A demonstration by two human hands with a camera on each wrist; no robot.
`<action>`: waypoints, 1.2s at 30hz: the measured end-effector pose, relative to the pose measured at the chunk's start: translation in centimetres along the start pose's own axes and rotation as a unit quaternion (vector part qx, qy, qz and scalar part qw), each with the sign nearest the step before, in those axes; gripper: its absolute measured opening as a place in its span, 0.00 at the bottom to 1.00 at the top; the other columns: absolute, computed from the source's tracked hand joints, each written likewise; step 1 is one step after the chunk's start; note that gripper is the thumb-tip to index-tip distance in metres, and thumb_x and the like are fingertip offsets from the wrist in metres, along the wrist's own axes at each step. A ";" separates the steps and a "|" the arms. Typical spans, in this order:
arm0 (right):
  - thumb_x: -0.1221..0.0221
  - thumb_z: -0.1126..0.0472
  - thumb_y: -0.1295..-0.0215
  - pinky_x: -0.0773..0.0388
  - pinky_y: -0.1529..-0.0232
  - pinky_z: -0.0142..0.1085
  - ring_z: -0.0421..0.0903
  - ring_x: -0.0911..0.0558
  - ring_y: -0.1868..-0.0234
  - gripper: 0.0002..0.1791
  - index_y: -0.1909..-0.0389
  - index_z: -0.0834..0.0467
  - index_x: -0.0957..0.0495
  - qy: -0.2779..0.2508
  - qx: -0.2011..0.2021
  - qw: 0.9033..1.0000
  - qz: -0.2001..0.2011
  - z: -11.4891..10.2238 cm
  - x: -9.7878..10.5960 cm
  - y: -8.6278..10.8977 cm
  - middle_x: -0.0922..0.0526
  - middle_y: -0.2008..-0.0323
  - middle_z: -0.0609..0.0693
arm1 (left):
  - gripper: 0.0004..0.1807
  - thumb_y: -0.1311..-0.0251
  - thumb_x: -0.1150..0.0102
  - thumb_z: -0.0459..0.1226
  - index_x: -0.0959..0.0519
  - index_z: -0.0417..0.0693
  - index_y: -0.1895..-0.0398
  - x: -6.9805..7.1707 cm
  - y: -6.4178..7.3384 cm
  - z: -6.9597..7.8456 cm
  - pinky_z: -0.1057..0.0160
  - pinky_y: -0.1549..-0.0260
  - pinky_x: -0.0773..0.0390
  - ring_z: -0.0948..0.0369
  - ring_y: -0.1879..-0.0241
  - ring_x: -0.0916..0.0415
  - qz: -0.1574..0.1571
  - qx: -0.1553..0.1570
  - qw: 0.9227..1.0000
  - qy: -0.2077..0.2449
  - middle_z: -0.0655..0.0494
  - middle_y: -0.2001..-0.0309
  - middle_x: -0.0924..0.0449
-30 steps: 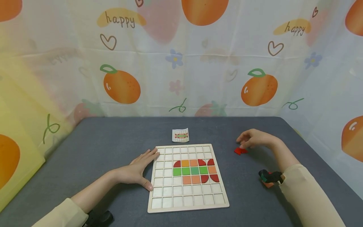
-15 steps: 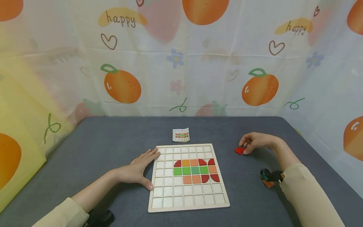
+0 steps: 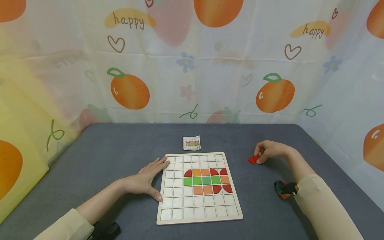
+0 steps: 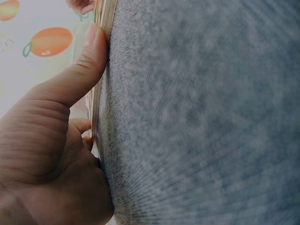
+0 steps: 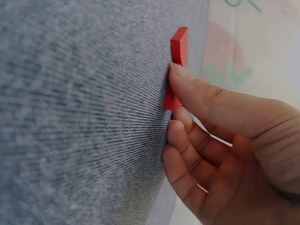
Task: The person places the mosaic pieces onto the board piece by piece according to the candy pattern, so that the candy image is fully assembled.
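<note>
A pale wooden grid board (image 3: 199, 213) lies on the table with green, orange, salmon and dark red pieces set in its cells. Along its left edge rests my left hand (image 3: 147, 181), fingers and thumb spread; the left wrist view has the thumb (image 4: 86, 63) against the board's side (image 4: 107, 21). My right hand (image 3: 271, 150) is down at the table on the right, with two small red tiles (image 3: 251, 160) at its fingertips. In the right wrist view it pinches one red tile (image 5: 170, 99), partly hidden by the thumb, while the other red tile (image 5: 180, 46) lies beyond.
Behind the board lies a small pattern card (image 3: 191, 143). More pieces, one of them orange (image 3: 284, 196), lie beneath the black strap device (image 3: 285, 187) at the right wrist. A fruit-print curtain (image 3: 222, 83) hangs behind the dark grey table (image 3: 132, 146).
My right hand has lowered and shifted slightly right, and its fingers have closed on one of the red tiles. The left hand and the board have stayed put.
</note>
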State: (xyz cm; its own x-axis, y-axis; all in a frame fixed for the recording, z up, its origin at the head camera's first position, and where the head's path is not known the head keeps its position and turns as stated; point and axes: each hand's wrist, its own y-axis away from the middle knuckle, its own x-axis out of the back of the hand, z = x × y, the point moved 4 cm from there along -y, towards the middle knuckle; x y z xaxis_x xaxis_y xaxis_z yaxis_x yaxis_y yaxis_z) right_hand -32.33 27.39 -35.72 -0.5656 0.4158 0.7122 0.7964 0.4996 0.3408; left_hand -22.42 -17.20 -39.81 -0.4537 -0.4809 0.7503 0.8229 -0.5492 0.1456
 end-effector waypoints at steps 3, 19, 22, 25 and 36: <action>0.31 0.64 0.44 0.32 0.66 0.34 0.42 0.29 0.69 0.14 0.63 0.67 0.24 0.012 -0.002 1.000 0.026 0.0 0.1 0.1 0.22 0.70 0.49 | 0.70 0.65 0.22 0.59 0.54 0.52 0.20 0.0 -0.1 -0.1 0.29 0.29 0.63 0.48 0.19 0.72 -0.001 0.010 1.000 -0.003 0.57 0.18 0.66; 0.27 0.59 0.48 0.31 0.68 0.36 0.44 0.27 0.69 0.14 0.69 0.61 0.23 0.070 -0.026 0.989 0.131 0.2 0.6 0.3 0.19 0.72 0.49 | 0.68 0.60 0.23 0.58 0.53 0.46 0.20 0.2 0.3 0.8 0.24 0.33 0.63 0.38 0.20 0.71 -0.012 -0.009 1.000 0.002 0.45 0.18 0.65; 0.29 0.60 0.45 0.29 0.67 0.36 0.43 0.26 0.69 0.13 0.65 0.61 0.21 0.060 -0.018 0.990 0.130 0.2 0.7 0.4 0.19 0.71 0.49 | 0.68 0.61 0.23 0.57 0.53 0.45 0.20 0.2 0.3 0.9 0.25 0.33 0.62 0.37 0.21 0.71 -0.012 -0.010 1.000 -0.003 0.45 0.18 0.65; 0.32 0.62 0.42 0.28 0.66 0.35 0.43 0.26 0.69 0.13 0.57 0.61 0.19 0.053 -0.003 0.990 0.130 -0.1 0.7 0.3 0.19 0.70 0.50 | 0.68 0.61 0.22 0.56 0.53 0.45 0.21 0.3 0.3 1.0 0.24 0.33 0.62 0.37 0.21 0.71 -0.011 -0.010 1.000 -0.004 0.44 0.19 0.65; 0.35 0.61 0.38 0.23 0.62 0.36 0.43 0.21 0.67 0.09 0.58 0.59 0.17 0.030 0.044 0.992 0.116 -2.2 -0.3 0.0 0.15 0.69 0.51 | 0.69 0.63 0.23 0.59 0.53 0.49 0.20 0.2 0.2 0.6 0.25 0.32 0.63 0.40 0.20 0.71 -0.006 -0.008 1.000 0.004 0.48 0.18 0.65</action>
State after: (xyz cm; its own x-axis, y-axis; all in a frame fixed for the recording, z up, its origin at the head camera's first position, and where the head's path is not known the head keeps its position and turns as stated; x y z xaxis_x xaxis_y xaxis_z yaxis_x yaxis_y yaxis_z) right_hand -31.75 25.61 -34.60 -0.3532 0.4824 0.8016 0.8805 0.4610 0.1106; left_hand -22.10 -16.99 -39.22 -0.4666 -0.4801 0.7428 0.8118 -0.5658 0.1443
